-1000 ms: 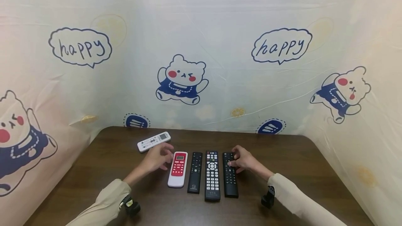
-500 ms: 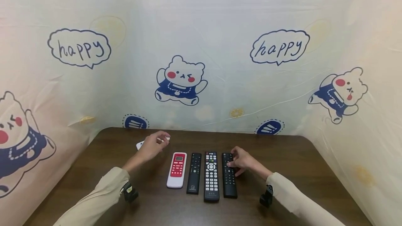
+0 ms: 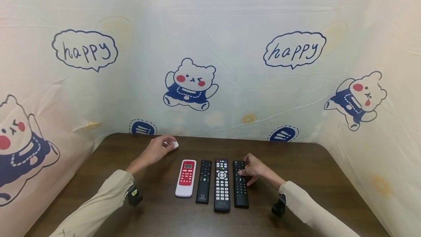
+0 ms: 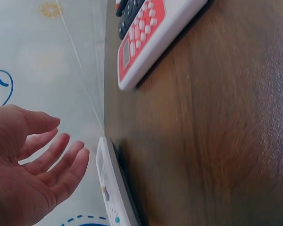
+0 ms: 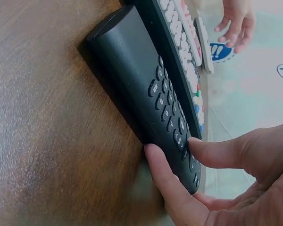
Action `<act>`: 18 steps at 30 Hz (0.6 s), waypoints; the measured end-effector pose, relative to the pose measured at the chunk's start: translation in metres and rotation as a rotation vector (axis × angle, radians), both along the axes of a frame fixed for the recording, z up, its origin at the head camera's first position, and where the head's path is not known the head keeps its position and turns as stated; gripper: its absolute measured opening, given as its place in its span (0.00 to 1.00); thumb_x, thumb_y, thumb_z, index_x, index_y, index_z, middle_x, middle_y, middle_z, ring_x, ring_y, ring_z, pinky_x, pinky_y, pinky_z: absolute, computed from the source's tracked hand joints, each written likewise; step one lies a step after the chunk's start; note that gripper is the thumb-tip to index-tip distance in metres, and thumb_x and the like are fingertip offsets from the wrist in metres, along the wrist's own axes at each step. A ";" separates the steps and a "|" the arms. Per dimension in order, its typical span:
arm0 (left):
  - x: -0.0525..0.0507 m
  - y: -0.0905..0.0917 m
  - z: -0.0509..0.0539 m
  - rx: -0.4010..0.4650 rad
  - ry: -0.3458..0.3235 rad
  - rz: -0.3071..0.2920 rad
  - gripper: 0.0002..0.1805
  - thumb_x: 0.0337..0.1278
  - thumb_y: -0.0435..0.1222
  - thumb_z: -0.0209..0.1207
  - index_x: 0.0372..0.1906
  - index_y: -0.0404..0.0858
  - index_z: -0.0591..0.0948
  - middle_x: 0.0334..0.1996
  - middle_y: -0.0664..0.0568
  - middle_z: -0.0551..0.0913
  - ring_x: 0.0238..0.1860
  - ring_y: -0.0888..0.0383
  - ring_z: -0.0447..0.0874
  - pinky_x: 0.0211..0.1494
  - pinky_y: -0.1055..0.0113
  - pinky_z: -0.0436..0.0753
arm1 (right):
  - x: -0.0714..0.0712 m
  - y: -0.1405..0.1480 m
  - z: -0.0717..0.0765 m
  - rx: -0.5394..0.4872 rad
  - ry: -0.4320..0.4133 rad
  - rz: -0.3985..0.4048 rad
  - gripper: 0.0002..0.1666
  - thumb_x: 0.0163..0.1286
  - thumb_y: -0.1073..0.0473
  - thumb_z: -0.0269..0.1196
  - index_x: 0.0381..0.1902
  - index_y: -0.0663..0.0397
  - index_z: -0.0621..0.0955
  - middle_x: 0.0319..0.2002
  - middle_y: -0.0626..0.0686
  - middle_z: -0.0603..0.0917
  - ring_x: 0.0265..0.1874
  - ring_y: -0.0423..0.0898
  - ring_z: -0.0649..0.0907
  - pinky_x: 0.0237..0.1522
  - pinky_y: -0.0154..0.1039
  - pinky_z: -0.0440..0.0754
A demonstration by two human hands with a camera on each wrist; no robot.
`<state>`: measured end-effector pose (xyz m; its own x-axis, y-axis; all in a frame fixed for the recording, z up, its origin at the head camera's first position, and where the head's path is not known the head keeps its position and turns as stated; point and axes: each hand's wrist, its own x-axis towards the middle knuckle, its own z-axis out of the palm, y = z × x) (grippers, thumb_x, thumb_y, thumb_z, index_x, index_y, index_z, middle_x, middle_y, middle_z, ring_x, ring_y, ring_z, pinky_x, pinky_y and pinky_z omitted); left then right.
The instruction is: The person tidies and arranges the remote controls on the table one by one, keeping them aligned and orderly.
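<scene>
My left hand [image 3: 154, 151] hovers over a white remote control [image 3: 176, 145] at the back left of the table, hiding most of it in the head view. The left wrist view shows its loosely bent fingers [image 4: 68, 181] apart from that white remote [image 4: 114, 188]. At the right end of a row of remotes, my right hand [image 3: 257, 168] holds the upper part of a black remote control [image 3: 241, 195]. In the right wrist view the thumb [image 5: 221, 151] and a finger [image 5: 162, 174] pinch the black remote [image 5: 127, 70] across its sides; it lies on the table.
Left of the held remote lie a black remote with white buttons [image 3: 222, 189], a slim black remote [image 3: 203, 187] and a red and white remote [image 3: 185, 189]. They stand side by side on the brown wooden table [image 3: 289, 156]. A printed curtain [image 3: 236, 57] encloses the back and sides.
My left hand has moved from beside the red and white remote, back and left, to above the white remote. The right hand stays on the black remote.
</scene>
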<state>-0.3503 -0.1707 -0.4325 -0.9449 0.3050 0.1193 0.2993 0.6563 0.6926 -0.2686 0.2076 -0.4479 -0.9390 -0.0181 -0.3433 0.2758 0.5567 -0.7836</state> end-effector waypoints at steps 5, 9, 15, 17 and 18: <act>-0.008 -0.009 -0.003 -0.052 0.038 -0.011 0.16 0.74 0.32 0.59 0.60 0.30 0.81 0.52 0.38 0.85 0.53 0.41 0.83 0.58 0.44 0.85 | 0.000 0.001 -0.002 -0.010 -0.001 0.003 0.33 0.68 0.72 0.68 0.66 0.69 0.66 0.46 0.68 0.77 0.41 0.60 0.86 0.32 0.48 0.91; -0.013 -0.014 -0.002 -0.075 0.067 -0.021 0.15 0.73 0.31 0.60 0.59 0.30 0.81 0.50 0.38 0.86 0.53 0.40 0.84 0.59 0.43 0.84 | 0.000 0.002 -0.003 -0.014 -0.001 0.005 0.33 0.69 0.71 0.68 0.66 0.68 0.66 0.46 0.67 0.77 0.41 0.60 0.86 0.32 0.48 0.91; -0.016 -0.021 0.001 -0.109 0.053 -0.021 0.16 0.72 0.31 0.61 0.59 0.30 0.81 0.50 0.37 0.85 0.54 0.40 0.84 0.59 0.42 0.83 | -0.001 0.003 -0.001 -0.018 -0.011 0.008 0.33 0.69 0.71 0.69 0.66 0.68 0.67 0.47 0.66 0.77 0.42 0.60 0.86 0.32 0.48 0.92; -0.017 -0.023 0.001 -0.123 0.063 -0.025 0.16 0.71 0.30 0.61 0.59 0.29 0.80 0.53 0.35 0.84 0.55 0.38 0.83 0.59 0.41 0.82 | -0.001 0.003 -0.001 -0.020 -0.014 0.006 0.33 0.68 0.71 0.69 0.66 0.67 0.67 0.47 0.66 0.77 0.42 0.60 0.85 0.32 0.48 0.92; -0.018 -0.024 0.001 -0.128 0.068 -0.028 0.17 0.70 0.30 0.61 0.60 0.28 0.80 0.54 0.33 0.84 0.55 0.37 0.83 0.59 0.40 0.82 | -0.001 0.003 -0.001 -0.018 -0.014 0.008 0.33 0.68 0.71 0.69 0.66 0.67 0.67 0.47 0.66 0.77 0.42 0.60 0.85 0.32 0.48 0.92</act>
<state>-0.3679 -0.1946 -0.4311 -0.9266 0.3483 0.1415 0.3626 0.7286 0.5811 -0.2701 0.2107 -0.4486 -0.9340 -0.0316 -0.3560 0.2826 0.5443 -0.7898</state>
